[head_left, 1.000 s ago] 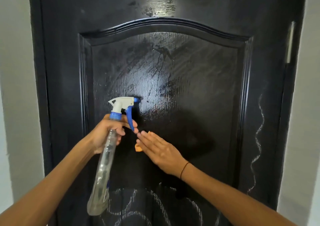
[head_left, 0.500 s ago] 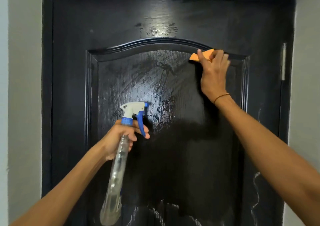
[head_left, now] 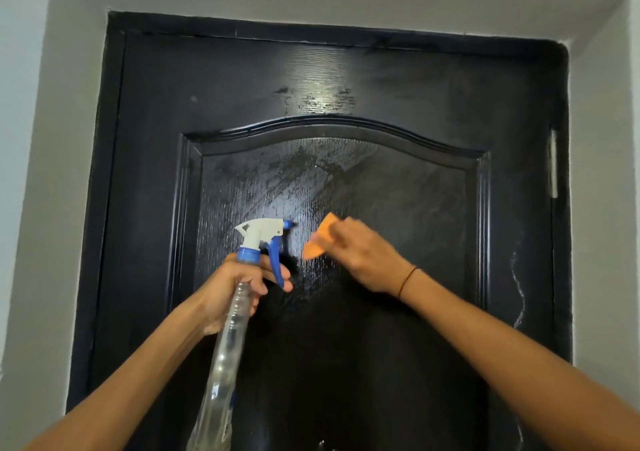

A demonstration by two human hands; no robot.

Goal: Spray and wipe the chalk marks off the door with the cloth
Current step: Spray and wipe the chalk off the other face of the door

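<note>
Beside the spray bottle point(head_left: 227, 315) gripped in the left hand point(head_left: 231, 286), right-hand fingers point(head_left: 341, 234) pinch the orange cloth point(head_left: 318, 237) mid-wipe on the door point(head_left: 381, 80); the chalk squiggle point(head_left: 518, 284) right of it likely needs wiping next.

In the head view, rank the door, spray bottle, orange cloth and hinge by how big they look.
1. door
2. spray bottle, though it is nearer the camera
3. orange cloth, partly hidden by the right hand
4. hinge

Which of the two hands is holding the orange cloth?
The right hand, with the wrist band, presses the orange cloth on the door; the left hand grips the spray bottle.
</note>
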